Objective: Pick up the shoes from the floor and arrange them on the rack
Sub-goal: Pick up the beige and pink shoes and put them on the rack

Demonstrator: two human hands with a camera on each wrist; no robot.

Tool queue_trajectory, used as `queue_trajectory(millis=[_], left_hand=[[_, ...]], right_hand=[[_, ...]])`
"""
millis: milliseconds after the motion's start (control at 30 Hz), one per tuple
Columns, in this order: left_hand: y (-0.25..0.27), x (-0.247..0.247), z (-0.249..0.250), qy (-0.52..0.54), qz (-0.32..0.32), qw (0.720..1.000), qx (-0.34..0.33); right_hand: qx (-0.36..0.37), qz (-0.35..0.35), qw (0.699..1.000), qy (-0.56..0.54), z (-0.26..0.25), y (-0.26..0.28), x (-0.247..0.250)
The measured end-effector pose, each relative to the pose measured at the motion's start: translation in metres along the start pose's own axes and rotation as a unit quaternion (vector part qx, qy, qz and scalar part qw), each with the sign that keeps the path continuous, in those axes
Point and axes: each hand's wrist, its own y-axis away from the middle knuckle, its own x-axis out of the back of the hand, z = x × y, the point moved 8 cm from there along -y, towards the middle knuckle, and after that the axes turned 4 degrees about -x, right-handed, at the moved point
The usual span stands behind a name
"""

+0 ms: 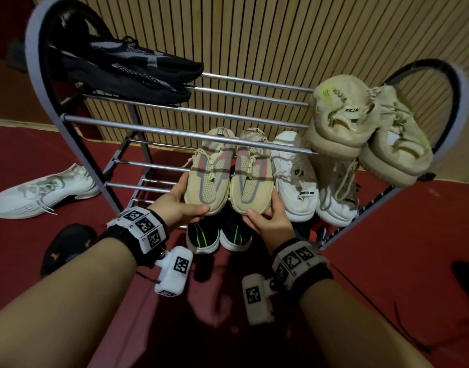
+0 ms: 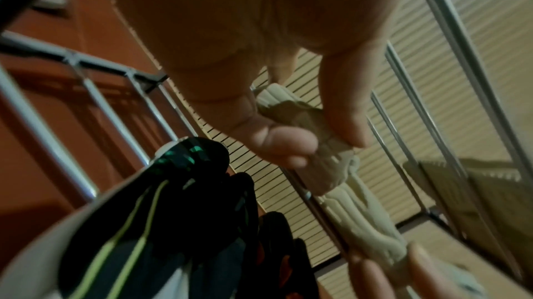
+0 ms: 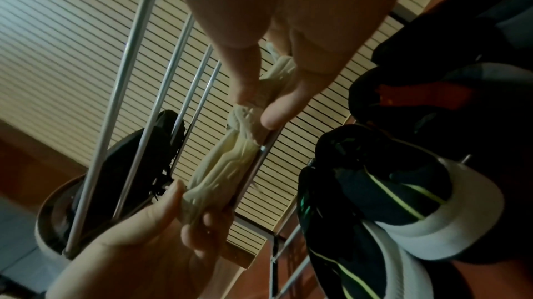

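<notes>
A pair of beige sneakers with grey and pink stripes lies toes toward me on the middle tier of the metal shoe rack [image 1: 175, 130]. My left hand [image 1: 188, 201] grips the toe of the left beige shoe [image 1: 209, 179], thumb on top and fingers under the sole. My right hand [image 1: 268, 213] holds the toe of the right beige shoe [image 1: 252, 179] the same way. The left wrist view shows my left hand [image 2: 317, 135] pinching the ribbed sole. The right wrist view shows my right hand [image 3: 256, 105] pinching its shoe's sole. A white sneaker [image 1: 42, 192] and a black shoe [image 1: 66, 245] lie on the red floor at the left.
A black pair with green stripes [image 1: 217, 235] sits on the bottom tier below my hands. A white pair [image 1: 297, 181] stands right of the beige shoes. Another beige pair [image 1: 360, 123] and a dark pair [image 1: 127, 67] rest on the top tier. A slatted wall stands behind.
</notes>
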Motion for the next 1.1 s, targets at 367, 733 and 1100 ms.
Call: queue_trajectory(millis=[367, 733, 1100], left_hand=[[0.001, 0.0, 0.001, -0.02, -0.021, 0.999, 0.015], [0.009, -0.003, 0.001, 0.016, -0.001, 1.0, 0.026], [-0.001, -0.001, 0.002, 0.007, -0.006, 1.0, 0.025]], right_hand=[[-0.005, 0.011, 0.99, 0.142, -0.006, 0.005, 0.001], [-0.005, 0.008, 0.989, 0.149, -0.009, 0.008, -0.007], [0.004, 0.005, 0.987, 0.16, -0.01, 0.003, -0.011]])
